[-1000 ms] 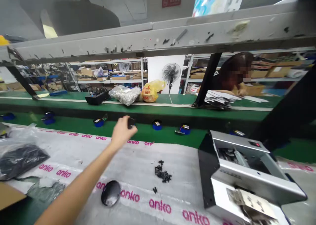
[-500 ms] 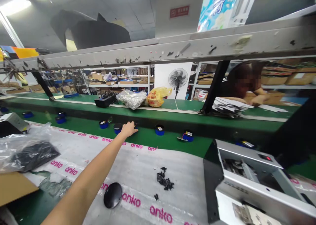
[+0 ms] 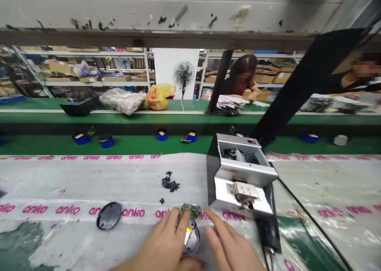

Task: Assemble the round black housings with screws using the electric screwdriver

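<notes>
A round housing (image 3: 193, 243) sits low in the middle of the bench, with a white-and-yellow battery pack (image 3: 188, 235) and thin wires inside. At its far edge is a small green circuit board (image 3: 192, 210). My left hand (image 3: 166, 239) grips the housing from the left, its fingers reaching over the rim towards the board; the thumb is lower down, partly hidden. On the right, my right hand (image 3: 230, 241) has its fingers apart and holds nothing. A black round cover (image 3: 109, 216) lies left of my hands. Small black parts (image 3: 170, 182) lie in a loose pile beyond them.
A grey screw-feeding machine (image 3: 242, 172) stands to the right, with a black electric screwdriver (image 3: 269, 233) beside it. Blue round units (image 3: 106, 140) sit along the green conveyor (image 3: 133, 144). Across it, a co-worker (image 3: 245, 78) bends over white strips.
My left hand has come back from the conveyor to the bench and is now at the housing. My right hand has come into view. The view has turned right and down.
</notes>
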{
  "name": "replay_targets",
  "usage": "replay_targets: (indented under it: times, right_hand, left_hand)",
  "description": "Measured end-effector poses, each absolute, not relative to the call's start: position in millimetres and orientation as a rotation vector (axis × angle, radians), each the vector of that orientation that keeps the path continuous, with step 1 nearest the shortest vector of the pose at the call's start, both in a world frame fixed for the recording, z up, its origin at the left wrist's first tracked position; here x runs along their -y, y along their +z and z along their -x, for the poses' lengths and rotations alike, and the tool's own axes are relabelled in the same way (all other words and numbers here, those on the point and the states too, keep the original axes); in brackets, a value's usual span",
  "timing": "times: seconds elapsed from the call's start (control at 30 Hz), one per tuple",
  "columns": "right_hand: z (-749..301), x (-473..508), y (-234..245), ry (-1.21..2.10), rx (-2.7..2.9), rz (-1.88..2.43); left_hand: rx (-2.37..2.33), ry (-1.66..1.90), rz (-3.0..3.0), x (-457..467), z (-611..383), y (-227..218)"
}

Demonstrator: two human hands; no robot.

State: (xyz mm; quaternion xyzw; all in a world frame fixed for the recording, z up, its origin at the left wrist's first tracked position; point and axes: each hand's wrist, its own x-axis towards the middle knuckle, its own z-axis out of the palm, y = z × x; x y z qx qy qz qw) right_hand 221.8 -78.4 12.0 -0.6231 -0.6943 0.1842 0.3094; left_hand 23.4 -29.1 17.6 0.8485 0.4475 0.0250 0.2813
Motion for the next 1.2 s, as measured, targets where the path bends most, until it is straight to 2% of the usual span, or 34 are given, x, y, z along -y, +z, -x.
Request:
replay_targets:
  times: [0.1, 0.2, 0.43, 0.67, 0.83, 1.0, 1.2]
  right_hand:
    - [-189.6, 52.8, 13.5, 0.509, 1.763, 1.788]
    - [-171.4, 34.2, 14.9, 0.516, 1.688, 1.798]
    - [-173.4, 42.1, 33.3, 0.532, 1.664, 1.581]
    - [-191.5, 61.4, 41.2, 0.646, 1.673, 1.525]
    - [-194.1, 59.5, 40.2, 0.591, 1.711, 1.497]
    - [-191.4, 62.4, 43.2, 0.471, 1.839, 1.389]
    - [-193.2, 69.6, 31.7, 0.244, 1.846, 1.386]
  left_hand:
    - [-1.159, 0.215, -2.181, 9.0, -4.9, 29.9]
    - [-1.409, 0.553, -2.200, -40.9, 11.1, 40.6]
    - [-1.323, 0.507, -2.301, -114.4, 1.5, 17.1]
    - [-1.302, 0.638, -2.164, -112.7, 9.6, 12.0]
    - [-1.250, 0.806, -1.962, -96.4, 18.6, 26.2]
    - [-1.000, 0.692, -1.750, -57.0, 17.7, 42.3]
    - [-0.725, 0.617, -1.167, -38.0, 17.4, 23.0]
